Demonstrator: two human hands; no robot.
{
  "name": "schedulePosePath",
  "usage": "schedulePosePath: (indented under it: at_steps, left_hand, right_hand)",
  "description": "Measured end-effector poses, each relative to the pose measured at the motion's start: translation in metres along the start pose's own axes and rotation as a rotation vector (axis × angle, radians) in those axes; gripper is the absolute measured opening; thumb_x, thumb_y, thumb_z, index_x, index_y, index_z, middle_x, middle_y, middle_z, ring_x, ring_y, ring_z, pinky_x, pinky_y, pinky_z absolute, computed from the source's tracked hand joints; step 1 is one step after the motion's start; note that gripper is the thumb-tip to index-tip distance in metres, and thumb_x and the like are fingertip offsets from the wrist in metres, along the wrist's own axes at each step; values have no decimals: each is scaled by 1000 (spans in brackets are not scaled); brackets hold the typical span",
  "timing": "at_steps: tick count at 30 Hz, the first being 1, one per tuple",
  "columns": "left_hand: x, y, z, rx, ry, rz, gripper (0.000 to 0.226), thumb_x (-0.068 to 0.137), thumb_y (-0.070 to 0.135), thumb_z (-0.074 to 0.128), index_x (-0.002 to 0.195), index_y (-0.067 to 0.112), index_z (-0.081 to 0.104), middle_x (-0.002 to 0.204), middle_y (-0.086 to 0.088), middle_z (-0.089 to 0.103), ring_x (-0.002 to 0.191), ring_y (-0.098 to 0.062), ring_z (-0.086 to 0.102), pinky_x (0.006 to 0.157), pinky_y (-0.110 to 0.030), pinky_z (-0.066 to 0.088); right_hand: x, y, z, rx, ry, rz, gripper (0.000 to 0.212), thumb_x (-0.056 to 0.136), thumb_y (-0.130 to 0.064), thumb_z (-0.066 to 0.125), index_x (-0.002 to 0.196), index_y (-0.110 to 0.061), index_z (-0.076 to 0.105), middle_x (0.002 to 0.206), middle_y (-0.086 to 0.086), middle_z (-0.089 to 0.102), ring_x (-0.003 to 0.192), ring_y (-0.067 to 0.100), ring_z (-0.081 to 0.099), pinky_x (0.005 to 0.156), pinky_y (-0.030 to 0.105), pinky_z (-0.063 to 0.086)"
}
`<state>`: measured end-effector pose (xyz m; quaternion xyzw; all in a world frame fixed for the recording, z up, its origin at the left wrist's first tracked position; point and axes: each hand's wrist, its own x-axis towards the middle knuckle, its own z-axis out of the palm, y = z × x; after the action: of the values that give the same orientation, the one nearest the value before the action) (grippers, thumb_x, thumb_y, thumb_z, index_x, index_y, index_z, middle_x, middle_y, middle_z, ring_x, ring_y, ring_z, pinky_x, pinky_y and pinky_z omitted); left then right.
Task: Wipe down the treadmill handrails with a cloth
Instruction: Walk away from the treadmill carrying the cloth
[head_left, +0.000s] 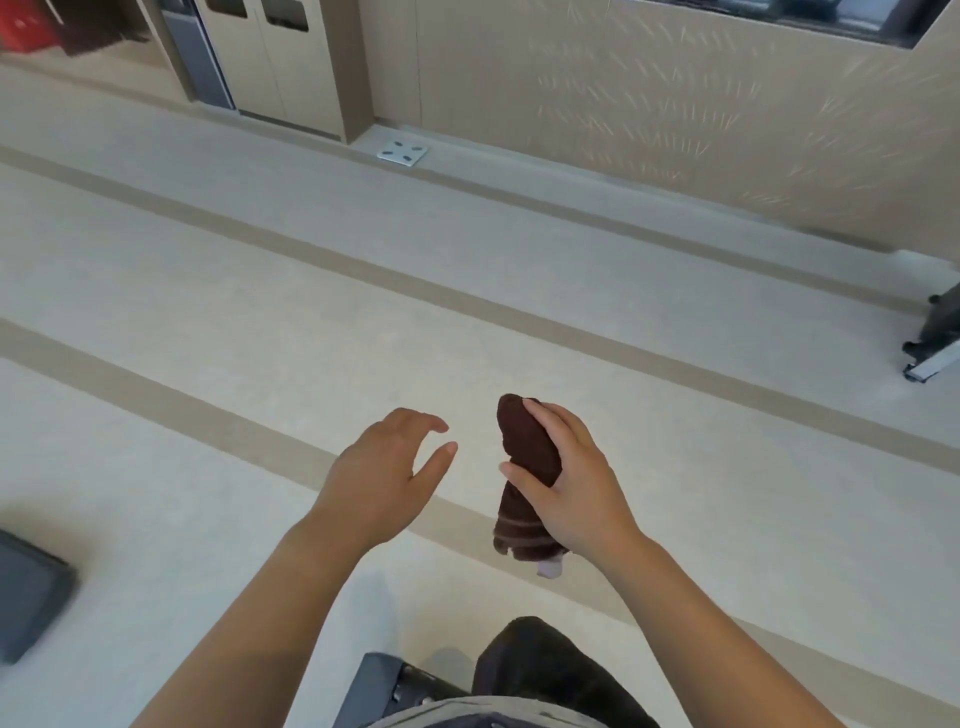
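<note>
My right hand (576, 483) grips a dark brown cloth (524, 441), bunched up lengthwise, with its striped end and a pale tag hanging below my fist. My left hand (387, 470) hovers a short way to the left of the cloth, palm down, fingers spread and curled, holding nothing. Both hands are out in front of me above a pale floor. No treadmill handrail shows in this view.
The pale floor (260, 322) has tan stripes running diagonally. A dark machine base (935, 338) sits at the right edge, a dark grey object (26, 592) at the lower left, another dark part (384, 686) by my leg. A beige wall (649, 104) and double doors (270, 57) stand ahead.
</note>
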<state>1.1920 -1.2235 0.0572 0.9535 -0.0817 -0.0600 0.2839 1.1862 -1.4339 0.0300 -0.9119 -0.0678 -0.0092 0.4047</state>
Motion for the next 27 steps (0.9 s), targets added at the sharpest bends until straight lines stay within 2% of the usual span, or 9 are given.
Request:
schedulePosePath:
  at_steps: [3, 5, 7, 10, 12, 15, 18, 22, 27]
  left_hand:
    - [57, -15, -11, 15, 22, -14, 34, 92, 48, 41, 120, 31, 52, 125, 14, 51, 83, -9, 51, 80, -32, 44]
    - [111, -27, -12, 33, 59, -11, 36, 92, 48, 42, 120, 29, 52, 125, 12, 52, 79, -10, 47, 79, -32, 44]
    - [175, -40, -4, 35, 90, -6, 38, 92, 48, 41, 122, 27, 52, 127, 9, 52, 83, -11, 48, 81, -33, 45]
    - [280, -66, 19, 19, 143, 13, 39, 92, 48, 40, 122, 27, 52, 128, 7, 53, 105, -14, 53, 86, -35, 46]
    - [357, -95, 45, 9, 186, 21, 39, 92, 48, 40, 122, 27, 52, 126, 7, 54, 107, -14, 53, 86, -36, 47]
    - [449, -137, 71, 21, 181, -11, 39, 92, 49, 39, 122, 28, 52, 126, 9, 55, 108, -12, 53, 87, -36, 47]
    - [500, -170, 49, 9, 163, -100, 38, 92, 49, 39, 121, 29, 52, 127, 12, 54, 110, -11, 53, 88, -36, 47]
    - [575, -220, -7, 19, 253, -258, 38, 91, 51, 38, 120, 31, 53, 124, 14, 55, 98, -12, 56, 82, -33, 47]
    - [730, -283, -39, 15, 265, -279, 38, 93, 46, 38, 123, 27, 52, 128, 9, 54, 106, -13, 54, 88, -35, 46]
  right_hand:
    - [60, 12, 7, 39, 14, 7, 61, 84, -39, 65, 138, -35, 37, 140, -16, 38, 118, 6, 45, 92, 17, 36]
    - [111, 24, 17, 46, 4, -11, 61, 84, -38, 66, 138, -34, 37, 139, -15, 38, 118, 6, 45, 93, 18, 36]
    - [171, 43, 30, 56, -8, -33, 61, 84, -37, 66, 139, -33, 37, 140, -13, 39, 119, 5, 44, 95, 20, 37]
    - [265, 84, 54, 75, -2, -60, 61, 84, -38, 66, 138, -36, 37, 138, -17, 39, 116, -2, 42, 93, 16, 35]
    - [335, 128, 79, 94, 17, -79, 61, 83, -39, 66, 136, -39, 37, 134, -22, 39, 114, -6, 41, 90, 13, 32]
    - [441, 174, 114, 104, 5, -117, 61, 84, -39, 66, 137, -37, 37, 136, -19, 40, 115, -2, 43, 90, 13, 33]
    - [527, 168, 135, 91, -92, -129, 61, 85, -39, 65, 138, -35, 36, 138, -15, 40, 118, 3, 45, 96, 21, 38]
    - [649, 134, 157, 105, -252, -232, 60, 84, -42, 64, 136, -40, 35, 137, -19, 39, 117, -1, 43, 94, 17, 37]
    - [811, 129, 199, 173, -208, -273, 60, 83, -41, 66, 136, -37, 39, 135, -20, 42, 116, -9, 40, 88, 0, 29]
